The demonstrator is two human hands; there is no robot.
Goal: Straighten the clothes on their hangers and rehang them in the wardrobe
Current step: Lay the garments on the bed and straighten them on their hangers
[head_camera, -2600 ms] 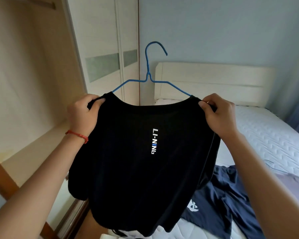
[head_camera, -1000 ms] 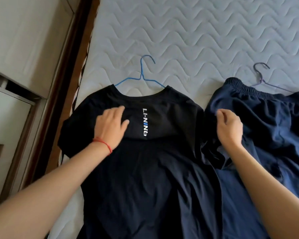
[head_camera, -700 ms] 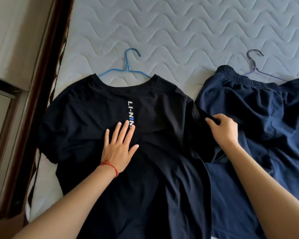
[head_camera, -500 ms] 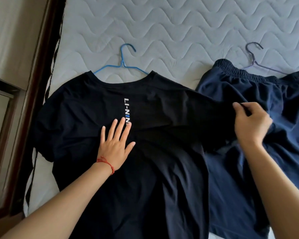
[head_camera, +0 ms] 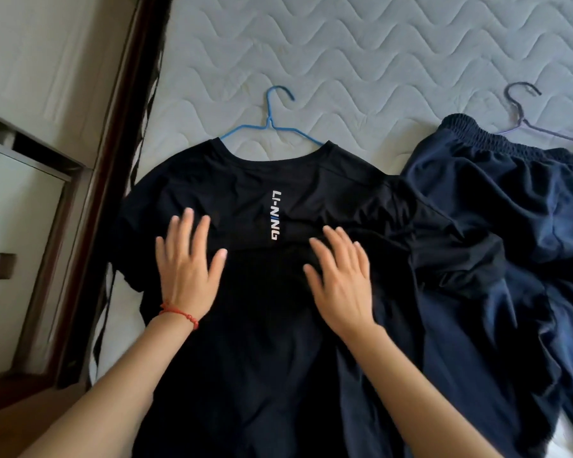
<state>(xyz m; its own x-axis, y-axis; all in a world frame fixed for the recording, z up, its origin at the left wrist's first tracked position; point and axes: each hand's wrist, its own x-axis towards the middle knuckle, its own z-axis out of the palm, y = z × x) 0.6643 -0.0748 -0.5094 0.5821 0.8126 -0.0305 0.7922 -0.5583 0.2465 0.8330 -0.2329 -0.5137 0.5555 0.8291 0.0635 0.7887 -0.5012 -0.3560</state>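
While the black T-shirt (head_camera: 265,292) lies on the bed (head_camera: 361,61) on its blue hanger (head_camera: 272,125), my left hand (head_camera: 187,276) and right hand (head_camera: 343,285) press flat, grip wide, holding nothing. I'd sweep outward evenly to flatten the right-sleeve creases.

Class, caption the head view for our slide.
Both hands, left hand and right hand, press flat on a black T-shirt.

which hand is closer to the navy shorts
Right. The right hand lies flat on the black t-shirt, on the side next to the navy shorts. The left hand also lies flat on the shirt, farther away, beyond the white logo.
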